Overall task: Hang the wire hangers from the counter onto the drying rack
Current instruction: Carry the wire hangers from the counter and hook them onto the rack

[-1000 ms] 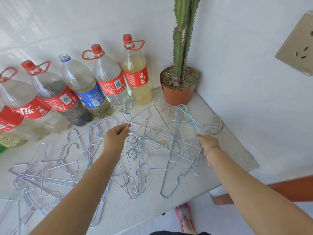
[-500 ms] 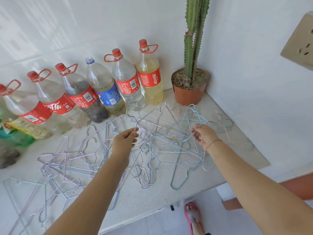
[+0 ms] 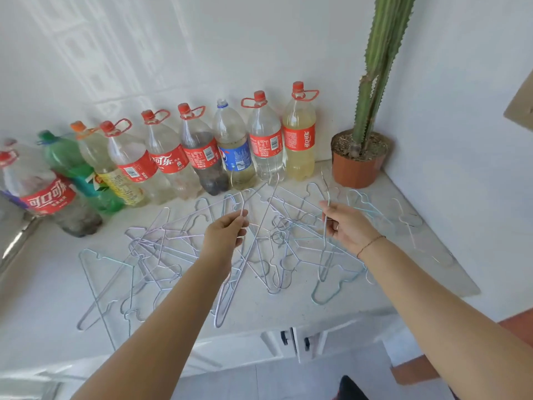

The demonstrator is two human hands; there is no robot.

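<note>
While raised, both hands [image 3: 226,233] [image 3: 347,228] pinch hangers [image 3: 253,241].

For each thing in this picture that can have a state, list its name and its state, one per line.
Left hand: pinching a wire hanger, lifted.
Right hand: gripping another hanger.
Hanger pile: tangled, flat on counter.
Bottles: upright, capped, partly filled.
Cactus pot: upright.

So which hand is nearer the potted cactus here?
Right. The right hand is just in front and left of the potted cactus; the left hand sits farther left, mid-counter.
</note>
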